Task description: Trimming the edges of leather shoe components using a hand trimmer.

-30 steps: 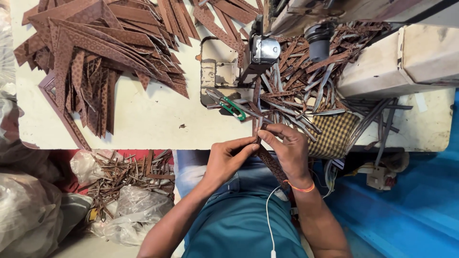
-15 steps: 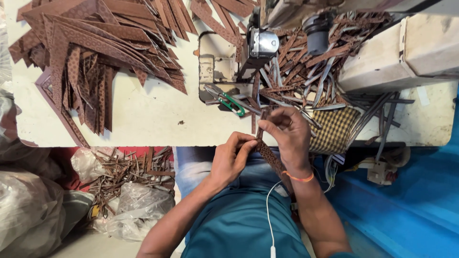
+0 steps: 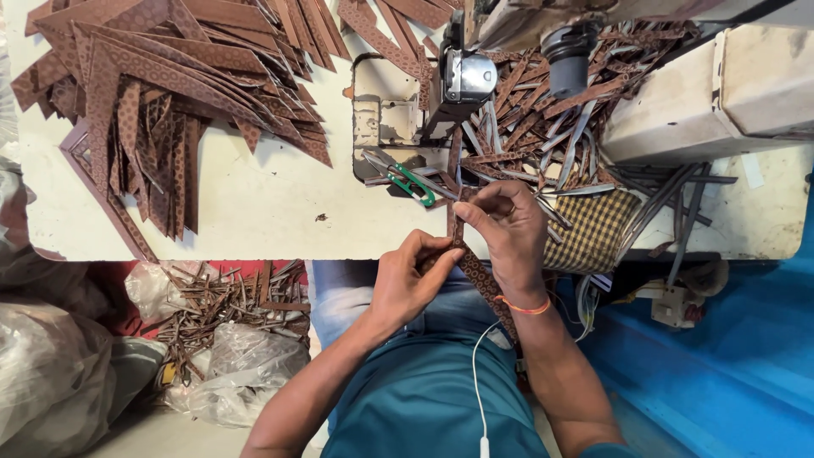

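Fingers (image 3: 475, 222) of right hand (image 3: 507, 237) and left hand (image 3: 411, 280) pinch 1 patterned brown leather strap (image 3: 471, 265) taut at counter (image 3: 280, 212) edge, 6 o'clock from grey sewing machine (image 3: 465, 80), green-handled snips (image 3: 413, 182) within reach.

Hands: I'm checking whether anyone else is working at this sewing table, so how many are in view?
2. The left hand pinches the patterned brown strap at the table edge; the right hand grips the same strap just above it. No other person's hand shows.
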